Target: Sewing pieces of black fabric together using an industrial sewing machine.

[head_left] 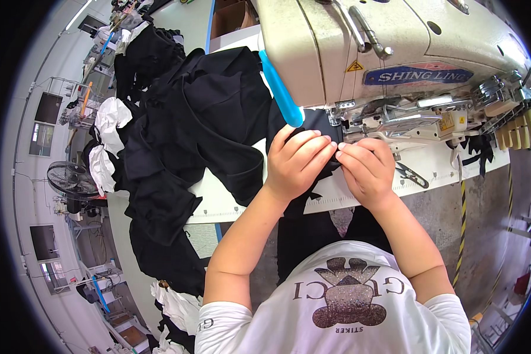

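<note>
Both my hands are at the front of a cream sewing machine (312, 65), close to its presser foot (335, 117). With fingers closed, my left hand (298, 162) grips the black fabric (230, 100) beside the needle area. My right hand (369, 171) pinches the same cloth at its right edge, fingertips almost meeting those of the left. A bright blue curved strip (282, 91) on the machine's left side reaches down to my left fingers. The cloth under my fingers is mostly hidden. Its bulk spreads leftward in loose folds.
Thread snips (412, 175) lie on the white table (218, 211), right of my right hand. The table's front edge carries a ruler scale. More dark cloth (165, 248) hangs at the left with white crumpled pieces (111, 124). A standing fan (71, 179) is farther left.
</note>
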Action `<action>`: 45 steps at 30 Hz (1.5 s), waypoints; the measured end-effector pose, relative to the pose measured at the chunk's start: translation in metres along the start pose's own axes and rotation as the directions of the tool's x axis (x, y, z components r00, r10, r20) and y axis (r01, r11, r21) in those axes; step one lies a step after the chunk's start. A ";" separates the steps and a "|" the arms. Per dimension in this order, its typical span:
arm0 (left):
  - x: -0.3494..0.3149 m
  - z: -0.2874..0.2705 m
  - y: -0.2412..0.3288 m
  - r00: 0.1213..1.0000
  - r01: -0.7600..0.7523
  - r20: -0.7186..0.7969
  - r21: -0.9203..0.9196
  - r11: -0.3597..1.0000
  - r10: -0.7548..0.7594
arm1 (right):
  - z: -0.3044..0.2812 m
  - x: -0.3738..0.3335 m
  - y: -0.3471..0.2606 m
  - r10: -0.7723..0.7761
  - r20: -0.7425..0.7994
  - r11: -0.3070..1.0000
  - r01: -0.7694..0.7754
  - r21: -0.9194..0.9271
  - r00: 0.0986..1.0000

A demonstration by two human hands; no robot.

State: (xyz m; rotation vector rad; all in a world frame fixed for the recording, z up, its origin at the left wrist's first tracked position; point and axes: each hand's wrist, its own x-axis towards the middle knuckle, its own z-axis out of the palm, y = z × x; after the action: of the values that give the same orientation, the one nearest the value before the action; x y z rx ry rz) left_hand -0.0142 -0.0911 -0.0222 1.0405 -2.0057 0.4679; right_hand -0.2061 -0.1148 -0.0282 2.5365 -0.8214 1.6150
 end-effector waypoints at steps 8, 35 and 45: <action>-0.002 0.001 -0.002 1.000 0.011 0.007 0.005 1.000 -0.011 | 0.002 0.000 0.002 -0.011 -0.018 1.000 0.011 -0.012 1.000; -0.017 -0.081 0.067 0.876 0.466 -0.166 0.048 0.884 -0.453 | 0.008 0.017 -0.006 0.067 0.093 0.997 -0.070 0.028 0.993; -0.025 -0.079 0.052 0.805 0.594 -0.062 0.064 0.802 -0.590 | 0.012 0.036 -0.039 -0.110 0.225 0.952 0.037 0.304 0.968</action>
State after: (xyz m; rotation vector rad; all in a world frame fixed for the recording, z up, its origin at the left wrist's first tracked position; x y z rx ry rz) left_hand -0.0090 0.0023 0.0076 1.6183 -1.5154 0.2222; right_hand -0.1675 -0.0994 0.0067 2.9762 -0.5171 1.5325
